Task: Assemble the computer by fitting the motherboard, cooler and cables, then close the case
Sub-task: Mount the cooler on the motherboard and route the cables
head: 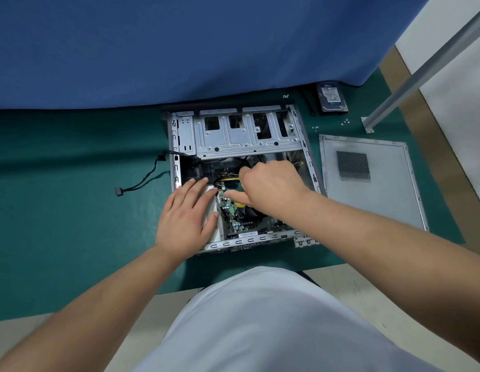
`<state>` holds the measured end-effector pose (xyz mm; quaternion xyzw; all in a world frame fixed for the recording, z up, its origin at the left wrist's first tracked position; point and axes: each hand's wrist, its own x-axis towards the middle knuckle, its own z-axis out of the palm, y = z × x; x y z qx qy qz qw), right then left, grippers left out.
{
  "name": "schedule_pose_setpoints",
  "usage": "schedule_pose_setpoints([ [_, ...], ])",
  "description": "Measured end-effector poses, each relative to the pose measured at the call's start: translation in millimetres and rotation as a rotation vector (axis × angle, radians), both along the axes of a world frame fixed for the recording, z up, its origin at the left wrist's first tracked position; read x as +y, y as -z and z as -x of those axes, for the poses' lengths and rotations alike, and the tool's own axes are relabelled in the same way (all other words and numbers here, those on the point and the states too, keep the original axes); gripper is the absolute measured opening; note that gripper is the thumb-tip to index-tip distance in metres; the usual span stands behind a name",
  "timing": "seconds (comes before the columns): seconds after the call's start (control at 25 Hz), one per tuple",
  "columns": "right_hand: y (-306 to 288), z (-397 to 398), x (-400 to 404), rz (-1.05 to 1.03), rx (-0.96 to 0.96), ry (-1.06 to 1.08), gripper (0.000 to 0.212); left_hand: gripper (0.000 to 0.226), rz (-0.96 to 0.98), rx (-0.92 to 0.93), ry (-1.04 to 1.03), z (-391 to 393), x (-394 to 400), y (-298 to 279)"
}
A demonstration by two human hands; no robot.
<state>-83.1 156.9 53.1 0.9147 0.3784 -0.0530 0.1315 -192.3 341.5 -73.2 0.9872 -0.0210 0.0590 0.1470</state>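
Here the right hand [271,183] clenches, seemingly, a screwdriver [240,204]; left hand [186,216] flat, released.

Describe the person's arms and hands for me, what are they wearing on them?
Both forearms are bare all the way into view, with no sleeves showing. The left hand and right hand have no gloves, and no rings, watch or wrist strap can be seen. The only clothing visible is a light grey-white garment at the bottom of the view.

The grey metal case [241,135] lies open on its side — the green motherboard [249,224] sits inside, yellow cables [228,175] above it; the side panel [373,181] lies flat just beside it.
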Motion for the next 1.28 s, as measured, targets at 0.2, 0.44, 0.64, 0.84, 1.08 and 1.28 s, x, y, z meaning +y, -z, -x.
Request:
schedule_pose_setpoints([
  [0.2, -8.4, -13.7, -8.0, -0.072, 0.319, -0.178, 0.037, 0.057, 0.008, -0.015, 0.0, 4.3, -0.1, -0.7],
  [0.44, -15.9, -10.2, -10.2, -0.057, 0.221, -0.236, 0.029, 0.065, -0.02, 0.028, 0.141, 15.2, 12.7, 3.6],
  [0.64, -2.5, 3.5, 0.6, 0.004, -0.085, -0.161, 0.06, 0.065, -0.027, 0.033, 0.114, 14.2, 9.1, 3.6],
  [0.84, -12.2, -18.1, -7.7, -0.081, 0.312, -0.287, 0.039, 0.064, -0.015, 0.022, 0.098, 14.2, 9.9, 7.8],
  [1.08, -10.6, -2.2, -7.7, -0.044, 0.12, -0.212, 0.036, 0.063, 0.005, 0.014, 0.087, 13.8, 9.2, 8.4],
  [1.28, -0.4, 3.0, -0.7, -0.018, -0.007, -0.107, 0.058, 0.063, 0.0, 0.013, 0.086, 14.2, 8.8, 9.8],
])
